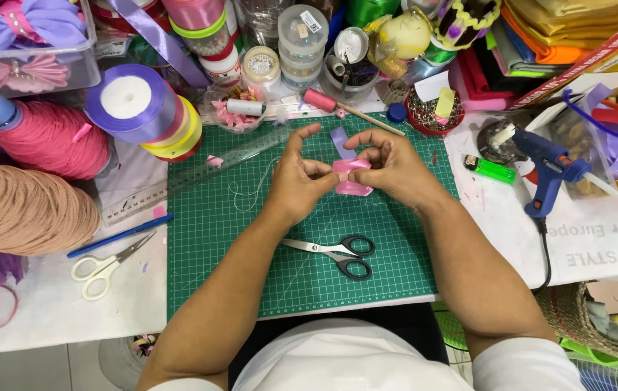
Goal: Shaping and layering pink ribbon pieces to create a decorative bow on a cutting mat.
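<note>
Landmark: green gridded cutting mat (251, 239), flat on the white table; everything placed rel. to it.
Left hand (296, 181): over the mat's upper middle, thumb + fingertips pinched onto the left side of the folded pink satin ribbon piece (351, 177), index lifted up.
Right hand (390, 165): just right of it, fingers curled narrow, pinching the same ribbon from the top and right. Both hands gripping it, close together.
Ribbon: held just above the mat's upper centre, looped into folds betw. the two hands; can't tell how many folds.
Lilac strip: short lilac ribbon strip (340, 141) lying on the mat right behind the hands, partly hidden by fingers.
Scissors: black-handled steel scissors (338, 255) on the mat, nearer the person, blades shut, pointing left.
Ruler: clear plastic ruler (208, 170) slanting across the mat's top-left corner.
White scissors: white-handled scissors (103, 269) off the mat's left edge, on the table.
Blue pen: thin blue pen (119, 235) just left of the mat, above the white scissors.
Glue gun: blue hot-glue gun (549, 172) off the mat's right edge, well apart from the hands.
Spools: purple ribbon spool (132, 101) stacked w/ yellow and red ones, beyond the mat's top-left corner.
</note>
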